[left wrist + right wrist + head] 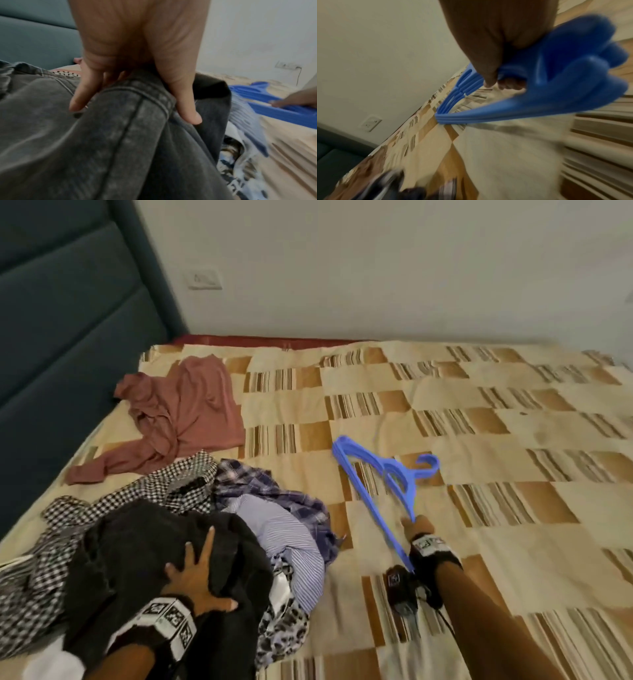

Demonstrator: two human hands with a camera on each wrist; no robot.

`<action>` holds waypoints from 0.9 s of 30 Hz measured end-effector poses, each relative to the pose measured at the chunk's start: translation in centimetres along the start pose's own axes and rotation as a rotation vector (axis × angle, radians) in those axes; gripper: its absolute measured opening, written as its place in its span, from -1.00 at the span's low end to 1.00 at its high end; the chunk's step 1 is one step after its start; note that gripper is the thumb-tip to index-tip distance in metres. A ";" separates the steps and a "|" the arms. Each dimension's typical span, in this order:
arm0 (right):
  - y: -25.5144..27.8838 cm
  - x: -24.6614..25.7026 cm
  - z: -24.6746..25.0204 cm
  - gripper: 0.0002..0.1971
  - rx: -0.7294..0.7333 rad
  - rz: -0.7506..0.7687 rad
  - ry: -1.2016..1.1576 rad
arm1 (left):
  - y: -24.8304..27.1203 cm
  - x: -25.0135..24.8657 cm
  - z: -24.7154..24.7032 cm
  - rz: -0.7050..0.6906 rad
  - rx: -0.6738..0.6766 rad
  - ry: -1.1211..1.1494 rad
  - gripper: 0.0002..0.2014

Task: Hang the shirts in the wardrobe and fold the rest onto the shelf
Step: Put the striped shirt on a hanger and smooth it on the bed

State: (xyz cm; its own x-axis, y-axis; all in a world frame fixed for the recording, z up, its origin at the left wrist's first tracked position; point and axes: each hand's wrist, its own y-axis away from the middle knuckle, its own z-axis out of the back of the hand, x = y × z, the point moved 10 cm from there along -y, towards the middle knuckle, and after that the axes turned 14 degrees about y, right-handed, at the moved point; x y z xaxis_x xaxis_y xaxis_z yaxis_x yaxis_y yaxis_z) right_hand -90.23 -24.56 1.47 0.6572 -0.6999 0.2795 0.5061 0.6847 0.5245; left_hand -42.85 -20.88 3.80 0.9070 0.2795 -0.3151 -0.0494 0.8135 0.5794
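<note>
We find ourselves in a home bedroom: a bed (445,392) with a checked tan and striped cover runs to a plain white wall (376,261), with a padded teal headboard (61,313) along its left edge. A wall socket (204,280) sits near the corner, and loose clothes (191,508) are heaped at the bed's near left.

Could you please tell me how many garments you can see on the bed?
6: a pink top lies apart near the headboard; the pile holds a checked shirt, dark jeans under the left hand, a plaid shirt, a striped shirt and a leopard-print piece. More may be hidden.
</note>
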 end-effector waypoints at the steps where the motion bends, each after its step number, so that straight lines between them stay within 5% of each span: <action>1: -1.4 0.4 -1.0 -0.41 0.037 -0.003 0.038 | -1.0 -0.1 -0.6 0.019 0.017 -0.030 0.43; 6: -3.5 -0.3 -6.0 -0.09 0.084 0.067 0.474 | -4.2 -1.3 -3.9 0.129 0.056 -0.111 0.38; 10: -4.2 0.5 -6.2 -0.12 0.082 0.093 0.569 | -6.0 -2.2 -4.1 0.218 -0.049 -0.053 0.03; 13: -4.0 1.2 -6.0 -0.15 0.115 0.088 0.611 | -6.8 -1.8 -4.9 0.218 0.105 -0.068 0.26; 24: -5.8 0.9 -6.3 -0.10 0.080 0.000 0.443 | -8.0 -1.8 -5.0 0.056 0.177 -0.010 0.39; 27: -4.7 1.2 -5.8 -0.26 -0.012 0.022 0.362 | -9.4 -0.7 -6.0 0.058 0.263 0.019 0.40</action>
State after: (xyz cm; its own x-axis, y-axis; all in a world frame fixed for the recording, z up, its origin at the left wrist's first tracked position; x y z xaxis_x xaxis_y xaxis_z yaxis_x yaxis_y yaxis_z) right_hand -88.56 -27.46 -5.31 0.8221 -0.5693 -0.0129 0.4945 0.7025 0.5117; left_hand -45.57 -25.62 -5.95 0.8975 0.3332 -0.2888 0.0122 0.6359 0.7717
